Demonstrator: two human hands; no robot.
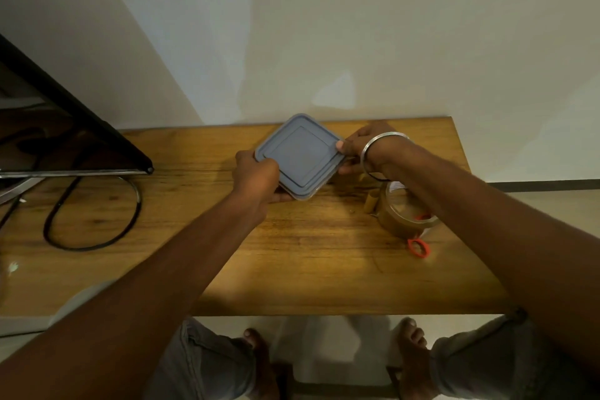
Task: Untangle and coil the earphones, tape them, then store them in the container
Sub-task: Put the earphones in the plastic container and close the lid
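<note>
A square grey container with its grey lid on sits near the far edge of the wooden table. My left hand grips its near-left corner, fingers curled underneath. My right hand holds its right corner, thumb on the lid rim. A thin black earphone wire shows just below my right wrist. Whether earphones lie inside the container cannot be seen.
A roll of clear-brown tape stands at the right, with red-handled scissors beside it and a small cardboard tube. A monitor and a looping black cable occupy the left. A wall rises behind the table.
</note>
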